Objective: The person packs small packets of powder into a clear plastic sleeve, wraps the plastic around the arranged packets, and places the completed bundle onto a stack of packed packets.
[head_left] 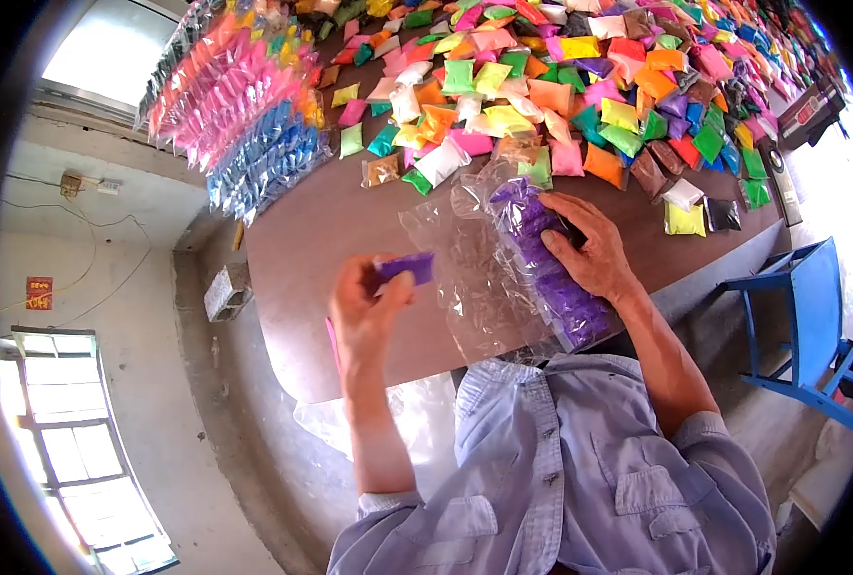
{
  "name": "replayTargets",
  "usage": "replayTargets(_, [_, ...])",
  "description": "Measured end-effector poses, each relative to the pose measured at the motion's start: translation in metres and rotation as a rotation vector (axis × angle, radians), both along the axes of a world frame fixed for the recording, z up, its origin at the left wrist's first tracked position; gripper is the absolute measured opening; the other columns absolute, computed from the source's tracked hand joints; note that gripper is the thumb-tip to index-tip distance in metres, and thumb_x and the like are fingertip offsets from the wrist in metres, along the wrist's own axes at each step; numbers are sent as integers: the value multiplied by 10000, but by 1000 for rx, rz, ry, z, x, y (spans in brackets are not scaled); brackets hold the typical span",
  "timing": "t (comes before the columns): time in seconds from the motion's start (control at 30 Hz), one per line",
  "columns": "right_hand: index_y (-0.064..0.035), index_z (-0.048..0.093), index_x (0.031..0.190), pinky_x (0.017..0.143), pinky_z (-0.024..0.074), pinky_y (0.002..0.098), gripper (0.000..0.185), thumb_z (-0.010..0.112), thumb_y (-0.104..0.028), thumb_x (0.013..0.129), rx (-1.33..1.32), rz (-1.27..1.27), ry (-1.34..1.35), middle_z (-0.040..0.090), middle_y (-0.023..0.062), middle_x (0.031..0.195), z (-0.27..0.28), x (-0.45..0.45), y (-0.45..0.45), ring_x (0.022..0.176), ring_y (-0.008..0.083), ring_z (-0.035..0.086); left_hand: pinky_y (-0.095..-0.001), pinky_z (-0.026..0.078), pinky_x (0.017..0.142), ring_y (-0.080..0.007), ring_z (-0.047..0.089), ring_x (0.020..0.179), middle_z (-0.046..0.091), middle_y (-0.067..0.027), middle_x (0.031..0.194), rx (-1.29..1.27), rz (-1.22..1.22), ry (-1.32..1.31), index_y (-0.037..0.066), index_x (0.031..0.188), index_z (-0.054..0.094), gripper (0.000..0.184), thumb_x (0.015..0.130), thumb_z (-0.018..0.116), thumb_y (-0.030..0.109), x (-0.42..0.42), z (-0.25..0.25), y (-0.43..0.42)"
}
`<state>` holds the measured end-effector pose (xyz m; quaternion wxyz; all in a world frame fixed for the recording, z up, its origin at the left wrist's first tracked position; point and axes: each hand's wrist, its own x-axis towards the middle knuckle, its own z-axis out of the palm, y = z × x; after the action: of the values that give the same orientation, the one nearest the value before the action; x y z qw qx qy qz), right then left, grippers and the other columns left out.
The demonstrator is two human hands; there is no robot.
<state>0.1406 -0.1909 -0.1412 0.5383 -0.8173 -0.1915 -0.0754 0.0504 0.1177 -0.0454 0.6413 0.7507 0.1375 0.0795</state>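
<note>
My left hand (359, 302) pinches a small purple packet (409, 267) between thumb and fingers, held above the brown table. To its right, a long clear plastic bag (465, 259) lies on the table, its left part crumpled and see-through. Purple packets (541, 254) sit in a row inside the bag's right side. My right hand (594, 244) grips that row from the right, thumb on top and fingers curled round the far side. Its fingertips are partly hidden against the bag.
Loose packets in many colours (541, 96) are heaped across the far side of the table (302, 259). Filled clear bags of blue packets (264, 158) and pink packets (225, 96) are stacked at the far left. A blue chair (800, 316) stands at the right.
</note>
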Motion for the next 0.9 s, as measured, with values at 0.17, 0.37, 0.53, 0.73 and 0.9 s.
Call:
replayTargets(0.17, [-81,711,1413,1125,523,449,483,787,-200,951,13,11,-23,710,180,1418,0,0,-1,1324,372,659,-344,562,743,-193,688,779,722,-94,886,364,-13,62,-7,1072,708,216,910,809,95,37,-46,-40])
replayTargets(0.37, [-71,712,1404,1118,526,458,483,790,-191,943,-1,16,-24,712,191,1408,4,1,-1,1311,385,663,-404,554,756,-314,693,796,721,-156,911,468,60,4,19,1034,700,213,902,824,133,61,-56,-62])
replayTargets(0.53, [-63,714,1396,1111,531,461,480,796,-176,936,2,20,-49,714,201,1395,0,2,-2,1303,389,667,-428,543,749,-288,683,819,695,-111,938,779,84,-220,42,1076,731,205,895,818,86,72,-51,-72])
replayTargets(0.73, [-59,717,1388,1108,534,461,480,800,-167,928,7,20,-64,719,197,1387,-2,3,-1,1296,390,671,-370,563,719,-227,722,768,730,-115,878,564,45,-147,32,1149,729,226,927,769,13,84,-65,-70])
replayTargets(0.9, [-63,719,1386,1107,535,463,483,801,-171,923,5,9,-52,718,194,1392,1,3,-1,1293,391,673,-349,584,744,-199,735,766,768,-118,883,430,10,-161,25,1185,730,235,950,747,20,86,-64,-74])
